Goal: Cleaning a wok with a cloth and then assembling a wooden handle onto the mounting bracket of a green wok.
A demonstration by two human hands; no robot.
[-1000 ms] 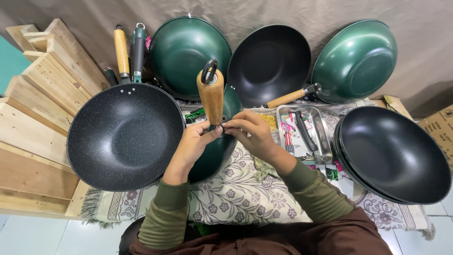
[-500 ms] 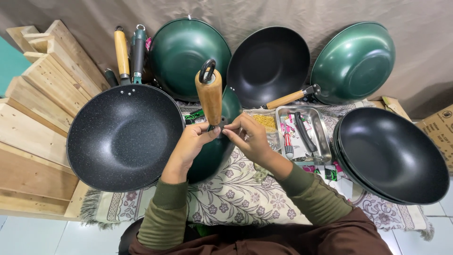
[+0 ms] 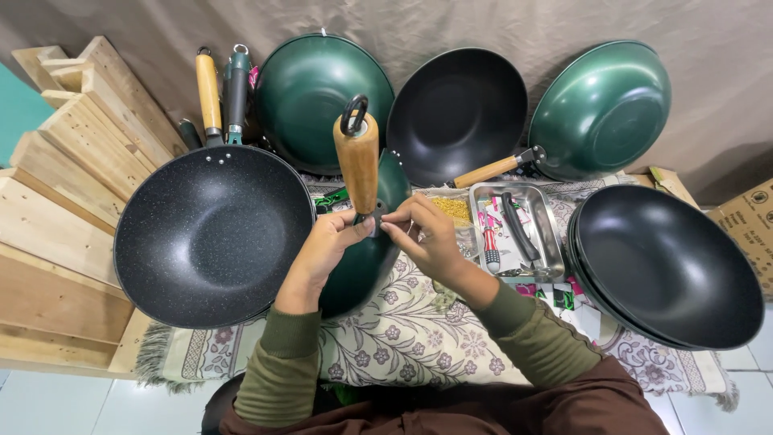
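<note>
- The left hand (image 3: 322, 246) is pinching the base of the wooden handle (image 3: 357, 163), standing upright at centre.
- The right hand (image 3: 427, 238) is pinching the same joint.
- A speckled pan (image 3: 211, 234) is lying at nine o'clock.

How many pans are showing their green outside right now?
3: one green pan leaning at the back left, one at the back right, and one under both hands in the middle. Stacked pans may hide more.
</note>
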